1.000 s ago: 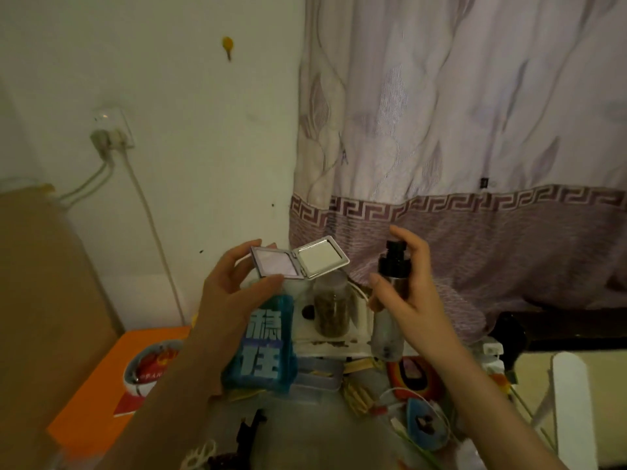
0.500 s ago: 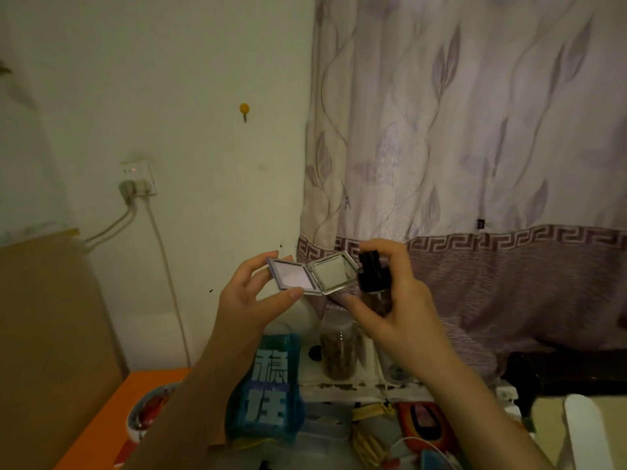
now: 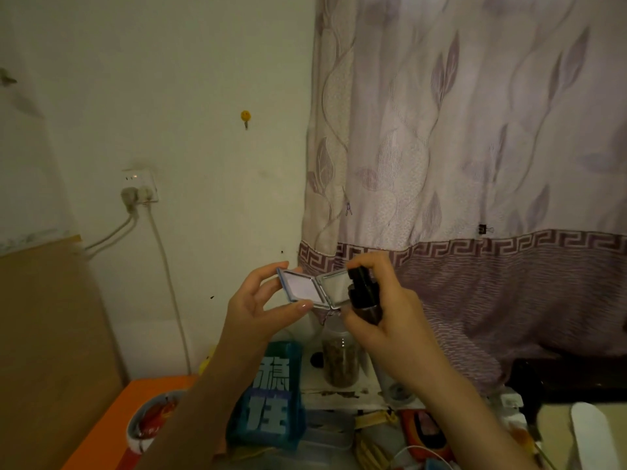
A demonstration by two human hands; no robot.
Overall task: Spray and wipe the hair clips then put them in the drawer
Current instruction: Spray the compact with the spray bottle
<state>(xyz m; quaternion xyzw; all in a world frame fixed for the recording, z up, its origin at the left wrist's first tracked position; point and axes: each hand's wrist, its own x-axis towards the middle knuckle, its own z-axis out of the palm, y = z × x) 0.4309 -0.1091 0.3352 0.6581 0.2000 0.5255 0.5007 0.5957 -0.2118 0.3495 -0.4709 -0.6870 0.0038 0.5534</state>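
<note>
My left hand [image 3: 252,308] pinches an open square compact mirror [image 3: 314,289] by its left half, thumb below and fingers behind. My right hand [image 3: 383,317] grips a small spray bottle with a black nozzle [image 3: 363,288], forefinger on top of the nozzle, which sits right against the mirror's right half. Both are held up in front of the curtain, above the cluttered table. No hair clip or drawer can be made out.
Below the hands stand a blue box with white characters [image 3: 269,407], a glass jar [image 3: 340,361] and a white shelf [image 3: 339,391]. An orange surface [image 3: 112,422] carries a bowl [image 3: 149,418]. A wall socket with cables [image 3: 139,191] is left; a patterned curtain [image 3: 475,164] fills the right.
The right hand brought the spray bottle left until its nozzle reached the mirror's right half. Both hands rose a little and the camera tilted upward.
</note>
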